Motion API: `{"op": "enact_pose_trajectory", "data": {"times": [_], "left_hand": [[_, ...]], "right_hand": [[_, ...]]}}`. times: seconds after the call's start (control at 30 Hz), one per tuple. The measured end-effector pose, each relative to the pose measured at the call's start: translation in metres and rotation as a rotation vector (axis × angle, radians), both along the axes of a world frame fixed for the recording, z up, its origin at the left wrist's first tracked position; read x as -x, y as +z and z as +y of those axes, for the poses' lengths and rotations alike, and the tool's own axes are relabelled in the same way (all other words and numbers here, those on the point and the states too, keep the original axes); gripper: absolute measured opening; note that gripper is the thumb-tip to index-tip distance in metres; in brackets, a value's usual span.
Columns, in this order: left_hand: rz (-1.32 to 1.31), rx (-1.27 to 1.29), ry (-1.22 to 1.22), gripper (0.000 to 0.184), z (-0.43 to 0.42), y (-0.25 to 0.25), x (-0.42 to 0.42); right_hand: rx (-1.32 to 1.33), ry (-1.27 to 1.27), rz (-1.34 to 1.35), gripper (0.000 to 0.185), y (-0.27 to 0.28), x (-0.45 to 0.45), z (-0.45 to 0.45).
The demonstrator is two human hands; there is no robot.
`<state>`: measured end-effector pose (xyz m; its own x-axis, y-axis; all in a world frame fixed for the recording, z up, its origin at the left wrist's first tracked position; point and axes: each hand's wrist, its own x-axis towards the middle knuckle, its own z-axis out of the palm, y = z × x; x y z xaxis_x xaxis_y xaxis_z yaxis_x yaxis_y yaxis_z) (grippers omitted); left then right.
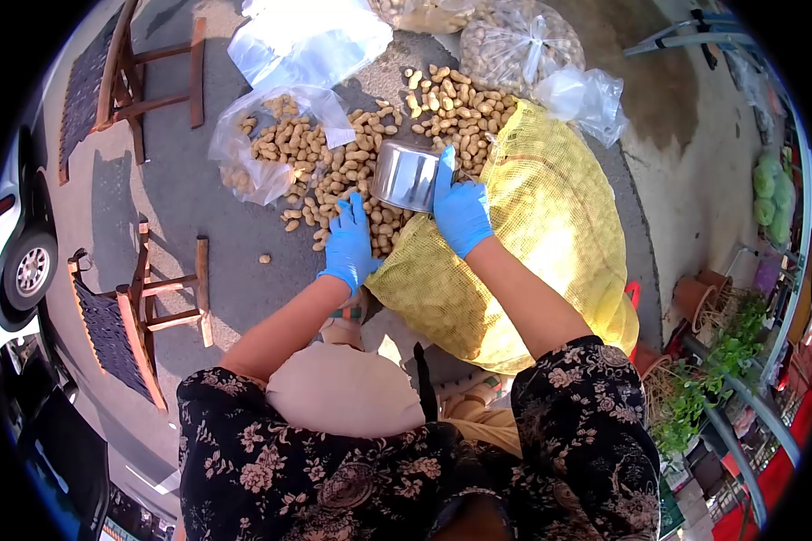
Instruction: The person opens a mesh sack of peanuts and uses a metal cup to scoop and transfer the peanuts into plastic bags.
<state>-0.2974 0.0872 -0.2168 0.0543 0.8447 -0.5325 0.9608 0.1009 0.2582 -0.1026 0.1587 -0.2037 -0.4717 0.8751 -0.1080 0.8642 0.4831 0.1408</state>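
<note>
Unshelled peanuts (352, 171) lie in a loose pile on the ground in front of me. My right hand (463, 215), in a blue glove, grips a shiny metal cup (404, 177) at its right side, one finger stretched up along it; a handle, if any, is hidden. The cup lies tilted on the peanuts. My left hand (347, 242), also gloved in blue, rests at the near left edge of the pile with its fingers stretched out, touching peanuts. Beneath my right forearm is a big yellow mesh sack (559, 225), its mouth towards the pile.
A clear plastic bag (253, 171) with peanuts lies open at the left of the pile. Tied bags of peanuts (521, 50) and a white plastic sheet (307, 41) are beyond. Two folding stools (135, 316) stand left, near a parked car (27, 270). Potted plants (695, 397) line the right.
</note>
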Motion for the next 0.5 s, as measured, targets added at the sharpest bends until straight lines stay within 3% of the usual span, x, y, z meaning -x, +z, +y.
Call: {"op": "enact_pose_trajectory", "data": {"times": [0.17,0.3,0.43,0.5], "left_hand": [[-0.158,0.1,0.126,0.114,-0.022,0.015,-0.01],[-0.395,0.195,0.271,0.122,-0.031,0.017,-0.007],[-0.679,-0.037,0.34,0.126,-0.054,-0.007,-0.026],[-0.699,0.062,0.382,0.125,-0.051,-0.011,-0.024]], "right_hand": [[0.098,-0.02,0.082,0.069,0.017,0.001,-0.02],[0.212,-0.085,0.035,0.07,0.032,0.011,-0.03],[0.159,-0.1,0.015,0.072,0.048,0.015,-0.044],[0.244,-0.146,0.028,0.074,0.06,0.017,-0.046]]}}
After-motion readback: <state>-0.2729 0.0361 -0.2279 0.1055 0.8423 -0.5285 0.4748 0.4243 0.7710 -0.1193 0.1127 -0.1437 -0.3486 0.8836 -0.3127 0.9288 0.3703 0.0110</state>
